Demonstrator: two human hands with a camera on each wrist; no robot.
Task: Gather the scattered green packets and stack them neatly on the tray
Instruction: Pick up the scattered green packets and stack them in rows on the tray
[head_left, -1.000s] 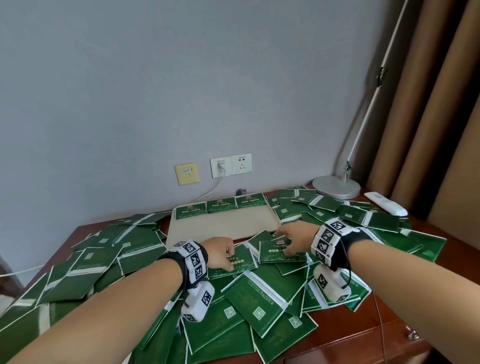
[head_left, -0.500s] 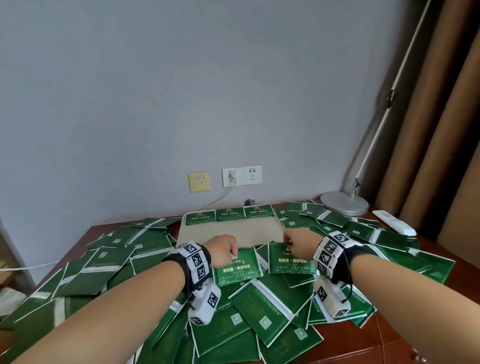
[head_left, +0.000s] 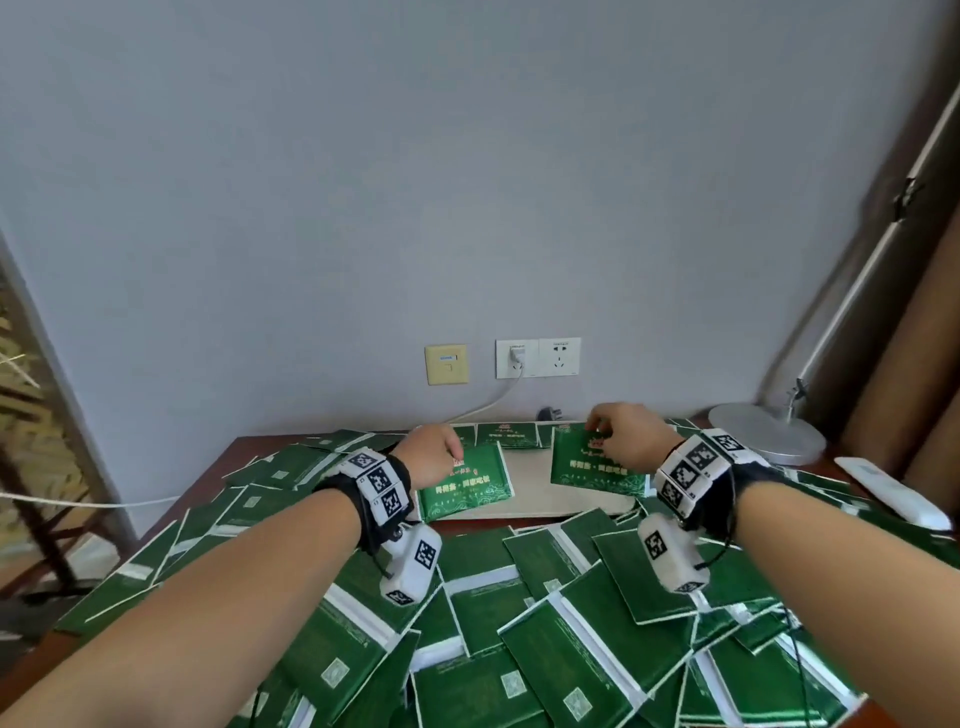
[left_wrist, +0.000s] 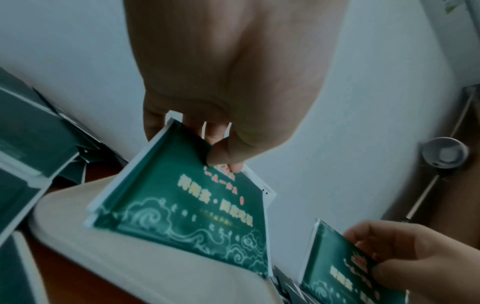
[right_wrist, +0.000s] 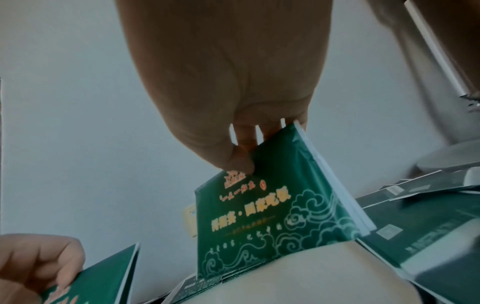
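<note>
Both hands (head_left: 434, 453) (head_left: 626, 435) have lifted 2 packets (head_left: 465, 483) (head_left: 592, 462) over the tray (head_left: 530, 499), fingers pinching top edges.

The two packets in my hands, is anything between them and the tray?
Nothing visible. The left hand pinches one packet and the right hand another, both above the tray. Its middle is bare; a row of packets lines its far edge.

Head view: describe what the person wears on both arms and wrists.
Both forearms are bare, with no sleeves. The left wrist band is black and carries white square tiles printed with black-and-white coded markers. Below it hangs a white rounded camera unit with its own marker. The right wrist band matches, with a white unit beneath and a thin black cable looping alongside.
</note>
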